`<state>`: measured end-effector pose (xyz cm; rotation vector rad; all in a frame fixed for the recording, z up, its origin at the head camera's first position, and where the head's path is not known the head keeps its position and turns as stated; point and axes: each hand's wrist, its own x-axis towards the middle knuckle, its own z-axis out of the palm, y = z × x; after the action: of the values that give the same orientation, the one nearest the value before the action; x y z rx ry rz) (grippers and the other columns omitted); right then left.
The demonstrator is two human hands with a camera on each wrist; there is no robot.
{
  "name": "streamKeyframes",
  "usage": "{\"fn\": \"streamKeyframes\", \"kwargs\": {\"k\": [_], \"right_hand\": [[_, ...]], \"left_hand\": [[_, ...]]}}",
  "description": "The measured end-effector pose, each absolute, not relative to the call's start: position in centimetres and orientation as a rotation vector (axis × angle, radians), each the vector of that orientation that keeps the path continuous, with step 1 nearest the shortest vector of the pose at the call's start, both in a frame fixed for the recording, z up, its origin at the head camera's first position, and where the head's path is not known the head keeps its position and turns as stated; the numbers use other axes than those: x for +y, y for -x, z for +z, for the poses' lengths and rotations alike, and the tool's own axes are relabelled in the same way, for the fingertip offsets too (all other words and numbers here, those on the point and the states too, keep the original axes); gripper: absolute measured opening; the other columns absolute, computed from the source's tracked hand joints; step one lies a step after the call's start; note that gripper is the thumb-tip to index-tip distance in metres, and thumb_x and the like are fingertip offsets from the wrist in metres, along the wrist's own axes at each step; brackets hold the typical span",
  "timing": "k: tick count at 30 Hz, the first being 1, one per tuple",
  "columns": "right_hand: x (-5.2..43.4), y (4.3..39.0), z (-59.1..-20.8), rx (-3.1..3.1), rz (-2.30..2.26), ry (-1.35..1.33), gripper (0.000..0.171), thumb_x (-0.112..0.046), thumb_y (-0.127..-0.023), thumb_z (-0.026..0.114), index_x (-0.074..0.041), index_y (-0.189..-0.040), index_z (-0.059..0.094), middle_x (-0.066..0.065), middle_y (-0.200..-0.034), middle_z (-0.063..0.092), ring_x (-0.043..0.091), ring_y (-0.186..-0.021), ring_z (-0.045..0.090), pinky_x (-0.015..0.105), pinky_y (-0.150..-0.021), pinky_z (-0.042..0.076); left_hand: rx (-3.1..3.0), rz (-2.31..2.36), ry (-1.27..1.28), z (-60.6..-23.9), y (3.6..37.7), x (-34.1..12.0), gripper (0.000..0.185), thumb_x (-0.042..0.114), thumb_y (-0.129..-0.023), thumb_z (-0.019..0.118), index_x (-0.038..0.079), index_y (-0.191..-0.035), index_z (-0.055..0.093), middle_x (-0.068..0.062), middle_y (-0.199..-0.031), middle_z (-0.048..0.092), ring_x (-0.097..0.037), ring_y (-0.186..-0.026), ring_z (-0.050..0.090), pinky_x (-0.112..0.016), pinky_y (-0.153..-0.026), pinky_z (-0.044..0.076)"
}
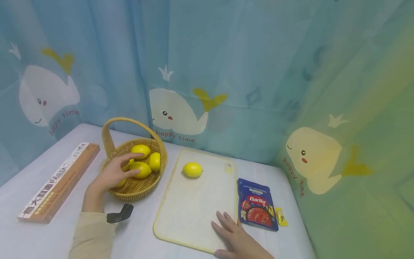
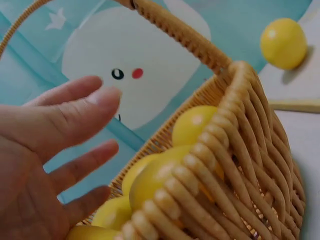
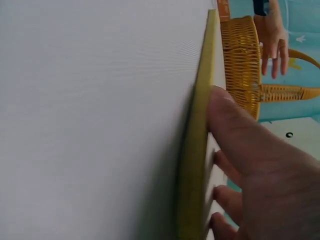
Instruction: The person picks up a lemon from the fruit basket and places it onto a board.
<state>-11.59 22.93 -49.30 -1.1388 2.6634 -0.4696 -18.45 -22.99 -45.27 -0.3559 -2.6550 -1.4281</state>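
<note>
My left hand [image 1: 113,173] reaches over the wicker basket [image 1: 134,195], fingers spread and nothing gripped. Several yellow lemons [image 1: 141,151] lie in that basket beneath and beside the fingers. In the left wrist view the left hand [image 2: 50,145] hovers at the basket's rim with thumb and fingers apart, close to the lemons [image 2: 160,175]. A single lemon [image 1: 193,169] sits on the upper part of the white cutting board [image 1: 194,208] with a yellow edge. My right hand [image 1: 239,240] rests on the board's lower right corner, fingers spread; its thumb [image 3: 225,112] touches the edge.
To the basket's left lies a long pasta box [image 1: 61,180]. A blue Barilla sauce pouch [image 1: 257,205] and a small yellow packet [image 1: 281,217] lie right of the board. Behind the table hangs a whale-printed curtain [image 1: 252,72]. The basket's handle [image 1: 129,119] arches over it.
</note>
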Motion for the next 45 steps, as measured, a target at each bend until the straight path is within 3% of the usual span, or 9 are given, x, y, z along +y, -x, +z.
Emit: {"fn": "streamKeyframes", "kwargs": {"k": [9,15,23,34,45], "right_hand": [[22.3,11.7,-48.1,2.544,-0.474,1.036,0.079,-0.062,-0.083,0.054,-0.021,-0.148,0.035,0.017,-0.157,0.019,0.049,-0.14,0.015,0.077,-0.099,0.02],[22.6,11.6,-48.5,2.518,-0.51,1.058,0.079,-0.057,-0.084,0.058,-0.014,-0.147,0.036,0.024,-0.155,0.02,0.053,-0.138,0.013,0.084,-0.091,0.017],[22.4,11.8,-48.2,2.519,-0.522,1.074,0.079,-0.061,-0.084,0.053,-0.021,-0.149,0.032,0.016,-0.158,0.016,0.05,-0.14,0.01,0.078,-0.1,0.014],[22.5,11.8,-48.6,2.477,-0.665,1.112,0.078,-0.051,-0.086,0.059,-0.013,-0.148,0.032,0.024,-0.156,0.014,0.053,-0.139,0.005,0.083,-0.092,0.003],[22.8,12.3,-49.9,2.462,-0.707,1.086,0.078,-0.05,-0.086,0.059,-0.017,-0.15,0.028,0.021,-0.158,0.009,0.05,-0.14,-0.003,0.083,-0.092,-0.004]], "left_hand": [[-2.701,-1.327,0.295,-45.7,18.6,-22.5,0.051,0.023,-0.087,0.068,0.015,-0.135,0.052,-0.013,-0.143,0.047,-0.041,-0.136,0.033,-0.062,-0.108,0.029],[-2.773,-1.221,0.204,-45.5,18.6,-21.7,0.049,0.02,-0.09,0.064,0.015,-0.137,0.05,-0.016,-0.144,0.045,-0.042,-0.136,0.033,-0.06,-0.11,0.028],[-2.855,-1.044,0.113,-44.4,18.3,-21.1,0.047,0.012,-0.09,0.062,0.01,-0.136,0.05,-0.022,-0.14,0.048,-0.045,-0.13,0.039,-0.062,-0.107,0.031],[-2.923,-0.982,0.182,-44.9,19.2,-19.7,0.047,0.006,-0.087,0.063,0.002,-0.132,0.052,-0.021,-0.132,0.054,-0.043,-0.123,0.048,-0.06,-0.104,0.037],[-2.974,-0.946,0.204,-45.2,19.4,-19.3,0.052,0.001,-0.084,0.063,-0.001,-0.134,0.049,-0.023,-0.135,0.051,-0.043,-0.125,0.046,-0.059,-0.106,0.035]]}}
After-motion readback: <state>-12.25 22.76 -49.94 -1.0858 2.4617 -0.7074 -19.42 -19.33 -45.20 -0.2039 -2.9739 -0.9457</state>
